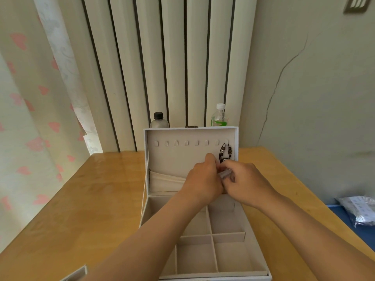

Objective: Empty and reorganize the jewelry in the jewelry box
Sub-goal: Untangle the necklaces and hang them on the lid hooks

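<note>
Cream-lined and white-edged, the jewelry box (145, 213) is sitting open in the middle of the wooden surface (81, 199), right in front of you. Its lid (176, 157) is standing upright at the far side. A row of small hooks (186, 142) is running across the lid's upper part, and a gathered pocket (164, 181) is stretching across its lower part. A dark beaded strand (223, 151) is hanging from the rightmost hook, close to the lid's right edge. Dividers (212, 252) are splitting the base into compartments.

You are holding both hands together in front of the lid, just below the beaded strand. Your right hand (249, 183) is pinching a small pale piece (225, 173), with its fingers (231, 165) curling in over it. Your left hand (203, 179) is pressing up against the right. Its fingers are curling inward behind the back of the hand, so I cannot tell whether they are gripping the piece too. What the piece is stays too small to make out.

Behind the lid, a dark-capped bottle (158, 120) and a white-capped bottle (219, 117) with green on it are standing apart from each other on the surface. A curtain with pink hearts (24, 118) is hanging at the left. A crinkled bag (357, 209) is lying on something blue at the far right.
</note>
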